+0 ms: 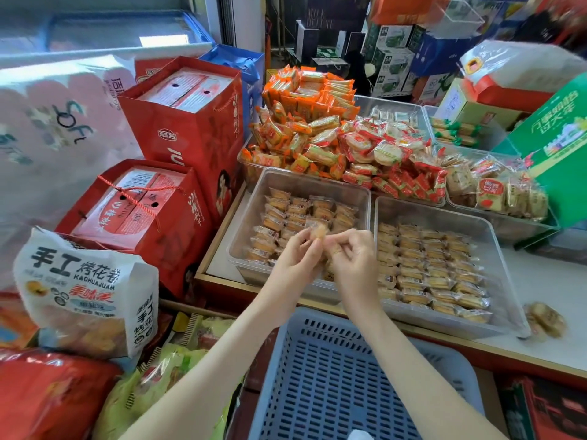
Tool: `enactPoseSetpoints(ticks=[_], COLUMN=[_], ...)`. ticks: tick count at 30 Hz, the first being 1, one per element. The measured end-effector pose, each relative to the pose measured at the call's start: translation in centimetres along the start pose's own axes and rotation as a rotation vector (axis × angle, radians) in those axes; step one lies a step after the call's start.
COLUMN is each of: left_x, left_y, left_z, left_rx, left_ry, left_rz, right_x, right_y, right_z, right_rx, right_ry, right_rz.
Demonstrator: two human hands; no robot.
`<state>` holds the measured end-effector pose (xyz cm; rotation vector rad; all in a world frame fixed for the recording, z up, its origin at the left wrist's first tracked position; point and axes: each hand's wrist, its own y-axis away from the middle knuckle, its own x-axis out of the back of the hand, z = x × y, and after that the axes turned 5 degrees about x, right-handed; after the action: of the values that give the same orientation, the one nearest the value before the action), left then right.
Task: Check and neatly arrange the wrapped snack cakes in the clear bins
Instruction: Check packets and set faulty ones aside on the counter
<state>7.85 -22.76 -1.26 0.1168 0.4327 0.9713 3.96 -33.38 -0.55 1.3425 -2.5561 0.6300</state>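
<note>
Head view, left hand (297, 254): fingertips pinch wrapped cake (318, 231)
Right hand (354, 260): pinches same cake, hands close together
Cake spot: held up over left bin (254, 204), above its rows of cakes
Right bin (498, 258): just beside, filled with neat rows
Basket (333, 376): blue, under forearms
Loose pack (546, 319): on counter (546, 277), right of bins

likely a shop: heaped packaged snacks (305, 134)
</note>
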Motion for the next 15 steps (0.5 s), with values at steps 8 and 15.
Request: enactPoseSetpoints(ticks=[8,15], left_x=[1.8,3.1], left_y=[-0.5,-0.2], left_z=[-0.4,-0.2], left_rx=[-0.020,0.023], left_ry=[0.133,0.224], left_rz=[0.166,0.123], right_x=[1.3,2.4], right_y=[0.5,-2.4], right_z=[0.5,1.3], right_rx=[0.137,-0.179], right_ry=[-0.246,-0.191], right_rz=[-0.331,-0.260])
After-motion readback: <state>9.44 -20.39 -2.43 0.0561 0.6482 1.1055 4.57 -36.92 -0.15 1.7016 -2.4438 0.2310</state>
